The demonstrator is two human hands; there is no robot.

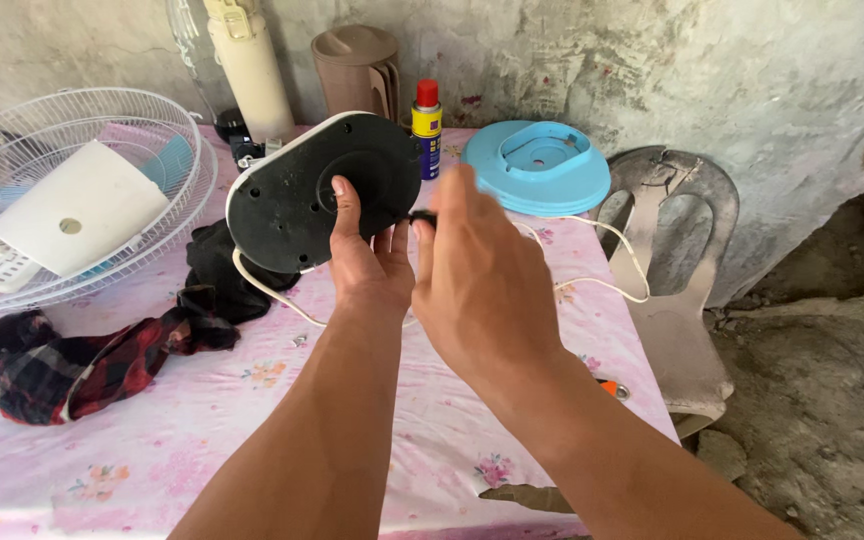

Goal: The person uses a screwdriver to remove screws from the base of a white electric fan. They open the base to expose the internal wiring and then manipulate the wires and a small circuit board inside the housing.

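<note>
A black oval fan base plate (312, 190), white-rimmed, is being held tilted above the pink floral tablecloth (252, 400) by the left hand (367, 255), whose thumb is being pressed flat on its face while the fingers are being curled behind its lower edge. A dark tool handle (424, 216) is being gripped against the plate's right edge by the right hand (477, 280), fingers closed round it. A white cord (602, 285) is being trailed toward the blue cover (537, 170) and spray can (426, 125); a wire fan guard (72, 190) and plaid cloth (82, 365) are lying left.
</note>
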